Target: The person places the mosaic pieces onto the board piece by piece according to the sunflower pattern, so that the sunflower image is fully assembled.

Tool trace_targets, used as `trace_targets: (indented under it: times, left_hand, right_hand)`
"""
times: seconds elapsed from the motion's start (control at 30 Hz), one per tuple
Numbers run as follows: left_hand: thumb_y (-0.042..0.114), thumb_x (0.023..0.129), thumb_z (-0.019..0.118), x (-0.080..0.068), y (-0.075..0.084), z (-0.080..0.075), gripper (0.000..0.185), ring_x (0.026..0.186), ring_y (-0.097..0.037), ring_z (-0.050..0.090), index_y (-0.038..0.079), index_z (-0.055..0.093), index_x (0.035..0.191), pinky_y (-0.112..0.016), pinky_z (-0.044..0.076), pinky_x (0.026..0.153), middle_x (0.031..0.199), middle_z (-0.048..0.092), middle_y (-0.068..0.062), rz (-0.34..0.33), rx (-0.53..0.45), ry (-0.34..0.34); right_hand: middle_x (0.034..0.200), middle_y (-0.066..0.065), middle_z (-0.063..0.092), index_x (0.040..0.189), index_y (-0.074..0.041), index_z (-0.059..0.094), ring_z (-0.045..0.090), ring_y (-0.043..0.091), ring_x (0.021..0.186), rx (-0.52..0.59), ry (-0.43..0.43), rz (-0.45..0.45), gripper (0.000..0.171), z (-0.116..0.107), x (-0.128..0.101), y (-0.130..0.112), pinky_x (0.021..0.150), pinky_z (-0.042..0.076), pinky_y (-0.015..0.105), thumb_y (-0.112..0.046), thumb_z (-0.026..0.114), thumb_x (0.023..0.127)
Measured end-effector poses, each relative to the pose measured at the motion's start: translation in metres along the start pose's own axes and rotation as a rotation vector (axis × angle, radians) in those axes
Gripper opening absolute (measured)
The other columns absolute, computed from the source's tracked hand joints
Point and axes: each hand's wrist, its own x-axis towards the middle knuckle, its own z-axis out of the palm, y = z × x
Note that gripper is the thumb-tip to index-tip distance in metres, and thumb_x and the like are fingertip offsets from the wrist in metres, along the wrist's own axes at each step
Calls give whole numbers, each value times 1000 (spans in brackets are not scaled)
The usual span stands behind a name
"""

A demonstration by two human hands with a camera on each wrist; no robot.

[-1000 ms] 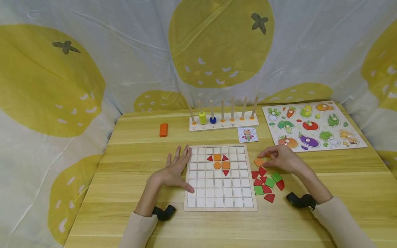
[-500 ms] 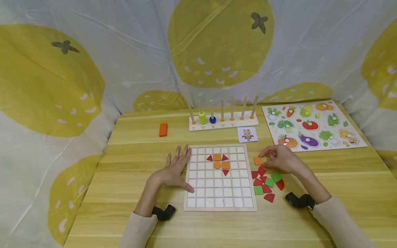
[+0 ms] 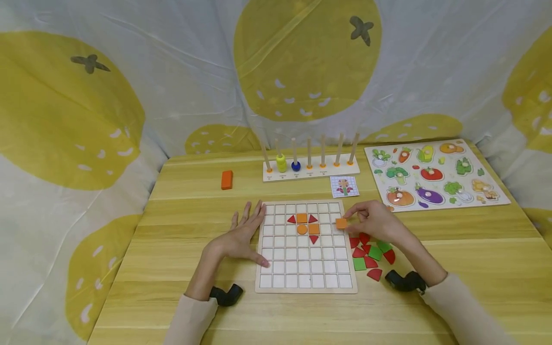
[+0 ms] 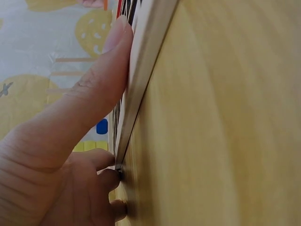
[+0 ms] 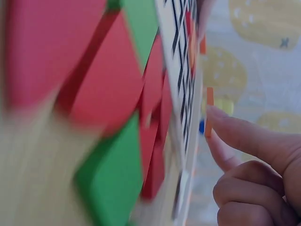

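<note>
Right hand [image 3: 374,221] is pinching an orange square tile [image 3: 341,223] w/ fingertips, holding it over the grid board's [image 3: 306,280] right edge. Left hand [image 3: 241,235] is lying flat, fingers straight, against the board's left edge on the desk [image 3: 181,230].

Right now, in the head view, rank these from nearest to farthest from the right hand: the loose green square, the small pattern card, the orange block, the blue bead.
From the right hand:
1. Green square, just below it in the loose pile.
2. Pattern card, above it, behind the grid board.
3. Blue bead, farther back on the peg rack.
4. Orange block, far left.
</note>
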Motion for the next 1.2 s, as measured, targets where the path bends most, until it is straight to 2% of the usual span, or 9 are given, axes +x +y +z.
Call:
trace_targets:
  times: [0.23, 0.43, 0.6, 0.87, 1.0, 1.2]
  left_hand:
    - [52, 68, 94, 1, 1, -1, 149, 158, -37, -28, 10, -11, 165, -67, -15, 124, 173, -22, -8, 3, 7, -4]
    - [51, 68, 94, 1, 2, -1, 149, 158, -37, -28, 10, -12, 165, -67, -15, 124, 173, -22, -8, -4, 7, -5]
    - [50, 70, 93, 0, 2, -1, 148, 157, -37, -28, 10, -12, 165, -67, -16, 124, 173, -22, -8, 5, -4, 2]
    - [49, 69, 94, 0, 0, 0, 148, 157, -36, -28, 10, -12, 165, -67, -16, 124, 173, -21, -8, 10, -17, 8]
    - [49, 68, 94, 0, 0, 0, 148, 158, -36, -27, 10, -10, 166, -67, -16, 124, 173, -20, -8, 6, -19, 15]
    - [49, 68, 95, 1, 1, 0, 148, 158, -36, -27, 10, -10, 166, -67, -16, 124, 173, -20, -8, 1, -20, 18]
  right_hand:
    - [56, -5, 28, 99, -9, 77, 26, 12, 51, 5, -51, -14, 21, 40, 13, -32, 50, 25, 23, -12, 88, 81]
    - [54, -5, 37, 92, -9, 76, 33, 12, 51, -28, -93, -35, 20, 62, 19, -46, 53, 27, 23, -12, 90, 78]
    - [55, -4, 44, 88, -11, 75, 39, 12, 51, -62, -85, -40, 21, 67, 21, -50, 54, 31, 24, -13, 92, 75]
    - [61, -2, 51, 94, -11, 82, 38, 11, 54, -33, -93, -87, 20, 67, 20, -49, 52, 29, 22, -11, 91, 77]
    - [60, -4, 50, 95, -10, 83, 36, 9, 53, -34, -94, -99, 18, 68, 21, -49, 52, 28, 20, -8, 90, 78]
    - [73, -2, 65, 91, -12, 83, 42, 12, 62, -53, -81, -103, 15, 70, 22, -52, 55, 31, 22, -10, 90, 78]
